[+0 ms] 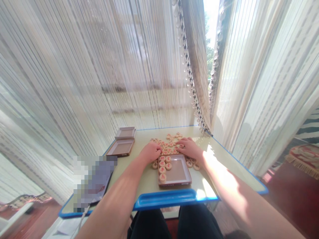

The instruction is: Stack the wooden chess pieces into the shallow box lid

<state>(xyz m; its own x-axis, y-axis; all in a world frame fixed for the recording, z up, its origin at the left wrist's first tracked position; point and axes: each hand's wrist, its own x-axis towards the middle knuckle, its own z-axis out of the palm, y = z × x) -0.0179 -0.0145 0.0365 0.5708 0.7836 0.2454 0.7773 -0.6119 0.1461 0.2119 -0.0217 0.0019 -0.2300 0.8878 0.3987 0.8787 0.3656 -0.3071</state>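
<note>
Round wooden Chinese chess pieces [165,144] lie in a loose pile on the table, most showing red characters. At the pile's left edge is my left hand [151,151], its fingers curled inward; what they hold, if anything, is hidden. My right hand [188,147] reaches over the pile's right side with fingers stretched out, the tips touching or just above pieces. In front of both hands sits a shallow open box [178,169]. Several red-marked pieces [162,170] line its left side, with two more [168,162] beside them.
Two more shallow boxes [121,147] stand at the back left of the blue-edged table [229,166]. A partly blurred dark flat object [103,179] lies at the left. Loose pieces [193,165] flank the open box. Sheer curtains [149,66] hang behind the table.
</note>
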